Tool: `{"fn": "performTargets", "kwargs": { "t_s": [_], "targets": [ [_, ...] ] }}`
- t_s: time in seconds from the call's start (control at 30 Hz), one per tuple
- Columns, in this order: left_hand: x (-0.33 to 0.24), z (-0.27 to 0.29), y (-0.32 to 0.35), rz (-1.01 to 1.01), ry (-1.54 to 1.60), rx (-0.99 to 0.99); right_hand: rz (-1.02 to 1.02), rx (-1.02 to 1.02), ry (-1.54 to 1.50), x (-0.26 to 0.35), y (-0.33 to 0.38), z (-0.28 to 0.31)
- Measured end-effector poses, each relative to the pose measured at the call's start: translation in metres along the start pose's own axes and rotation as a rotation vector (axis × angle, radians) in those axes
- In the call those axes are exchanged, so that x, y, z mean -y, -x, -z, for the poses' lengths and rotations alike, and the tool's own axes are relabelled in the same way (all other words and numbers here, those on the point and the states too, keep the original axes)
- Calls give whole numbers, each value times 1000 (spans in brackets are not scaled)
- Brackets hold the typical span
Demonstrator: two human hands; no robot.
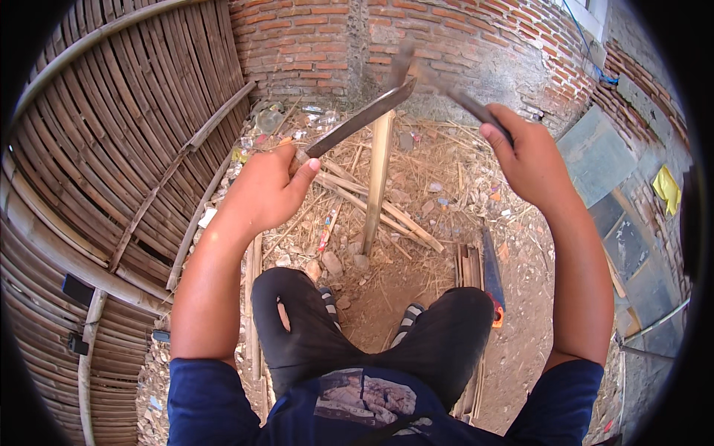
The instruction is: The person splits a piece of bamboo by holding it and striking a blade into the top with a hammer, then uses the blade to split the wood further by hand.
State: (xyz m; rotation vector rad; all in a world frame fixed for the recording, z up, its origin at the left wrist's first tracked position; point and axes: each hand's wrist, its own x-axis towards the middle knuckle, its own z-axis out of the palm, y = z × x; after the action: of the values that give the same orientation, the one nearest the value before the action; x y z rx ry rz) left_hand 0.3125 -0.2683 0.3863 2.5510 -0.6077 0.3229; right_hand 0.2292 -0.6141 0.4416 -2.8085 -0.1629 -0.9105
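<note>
open ground lies between the knees; a bamboo stake (378, 178) and woven fence (126, 149) crowd ahead and left.

Upright bamboo stake (377, 178) between the knees; blade (357, 119) across its top; handsaw (491, 275) on ground right; woven bamboo panel (119, 149) left; brick wall (416, 44) behind

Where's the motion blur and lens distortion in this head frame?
Head view: the tool in the right hand smears into blur near its tip; the blade in the left hand is sharper. Fisheye bends the woven bamboo panel and brick wall; black vignette at the corners; hard sunlight.
</note>
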Motion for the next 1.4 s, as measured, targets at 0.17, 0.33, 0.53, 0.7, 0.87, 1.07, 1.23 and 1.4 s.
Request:
{"fn": "performTargets", "kwargs": {
  "t_s": [0.17,0.33,0.53,0.7,0.87,1.07,1.23,1.4],
  "targets": [
    [2,-3,1,-23,-47,-14,-27,-126,-96,6,-8,10],
    [-3,-5,2,-35,-37,-14,-38,-195,-105,-1,1,-13],
    [8,-12,2,-120,-53,-76,-95,-34,-48,9,4,4],
    [4,-12,2,-105,-41,-56,-89,-188,-122,-5,2,-12],
    [-3,-10,2,-94,-60,-31,-47,79,90,3,4,-4],
    [-7,-13,5,-110,-66,-33,-64,-240,-159,-2,-2,0],
    [-14,-11,6,-85,-64,0,-145,166,98,-8,14,-14],
    [-15,-13,9,-79,-94,-3,-124,-125,-129,-8,5,10]
  ]
}}
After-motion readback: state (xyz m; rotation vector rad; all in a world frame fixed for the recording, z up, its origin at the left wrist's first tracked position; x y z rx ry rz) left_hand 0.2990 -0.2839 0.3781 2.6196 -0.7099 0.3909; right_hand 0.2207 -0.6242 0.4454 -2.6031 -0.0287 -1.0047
